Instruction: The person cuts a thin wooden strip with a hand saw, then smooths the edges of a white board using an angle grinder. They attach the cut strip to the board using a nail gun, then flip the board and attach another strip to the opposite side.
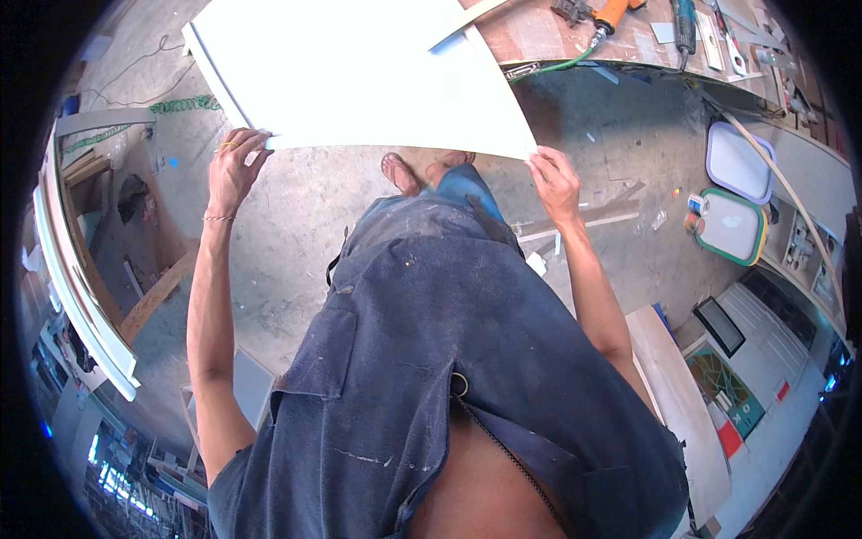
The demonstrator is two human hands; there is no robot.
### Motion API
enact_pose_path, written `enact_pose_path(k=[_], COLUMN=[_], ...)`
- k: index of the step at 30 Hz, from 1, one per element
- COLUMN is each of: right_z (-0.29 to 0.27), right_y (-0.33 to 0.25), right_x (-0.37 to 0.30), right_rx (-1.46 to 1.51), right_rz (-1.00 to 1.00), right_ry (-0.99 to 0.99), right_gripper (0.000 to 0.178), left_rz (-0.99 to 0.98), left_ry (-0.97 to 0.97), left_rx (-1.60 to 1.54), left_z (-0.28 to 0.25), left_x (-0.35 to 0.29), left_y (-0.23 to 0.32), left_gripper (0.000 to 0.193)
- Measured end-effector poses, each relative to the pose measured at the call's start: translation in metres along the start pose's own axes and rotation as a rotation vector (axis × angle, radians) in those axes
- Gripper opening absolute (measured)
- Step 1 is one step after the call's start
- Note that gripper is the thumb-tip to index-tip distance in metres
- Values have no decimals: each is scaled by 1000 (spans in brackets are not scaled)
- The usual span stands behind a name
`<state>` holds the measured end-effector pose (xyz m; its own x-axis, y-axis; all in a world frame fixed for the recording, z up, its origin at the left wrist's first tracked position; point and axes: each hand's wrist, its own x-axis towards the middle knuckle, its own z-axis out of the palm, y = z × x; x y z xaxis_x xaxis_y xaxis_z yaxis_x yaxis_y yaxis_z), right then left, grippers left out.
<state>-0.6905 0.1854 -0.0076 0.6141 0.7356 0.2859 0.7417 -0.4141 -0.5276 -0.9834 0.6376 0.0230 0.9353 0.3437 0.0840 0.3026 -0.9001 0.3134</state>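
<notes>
A large, glaring white sheet (359, 81) stretches away from me at the top of the view. My left hand (239, 166) is closed in a pinch at its near left corner, where a raised rim (215, 76) runs along the side. At the near right corner, my right hand (555, 182) grips the edge between thumb and fingers. The near edge sags slightly between my two hands. A thin pale strip (469, 22) lies across the sheet's far right part. Glare hides any detail on the white surface.
Right of the sheet, a wooden workbench (539, 36) carries an orange air tool (612, 16) with a green hose (575, 61) and a teal power tool (684, 27). Trays (741, 162) stand farther right. A frame of boards (85, 296) lies left. My sandalled feet are on concrete (296, 216).
</notes>
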Motion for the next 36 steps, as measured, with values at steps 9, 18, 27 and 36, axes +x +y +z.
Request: enact_pose_path(k=[9, 18, 27, 36], right_z=[13, 23, 14, 10], right_y=[8, 10, 10, 9], right_x=[-9, -17, -10, -8], right_rx=[-35, -28, -18, 22], right_rz=[7, 144, 124, 195], right_ry=[93, 98, 37, 6], right_gripper=[19, 18, 15, 18], left_rz=[22, 32, -49, -86], left_ry=[-5, -54, 23, 85], left_rx=[-40, -147, -193, -209], left_z=[0, -3, 7, 14], left_x=[3, 1, -7, -14], left_y=[-2, -9, -23, -25], left_gripper=[24, 31, 32, 58])
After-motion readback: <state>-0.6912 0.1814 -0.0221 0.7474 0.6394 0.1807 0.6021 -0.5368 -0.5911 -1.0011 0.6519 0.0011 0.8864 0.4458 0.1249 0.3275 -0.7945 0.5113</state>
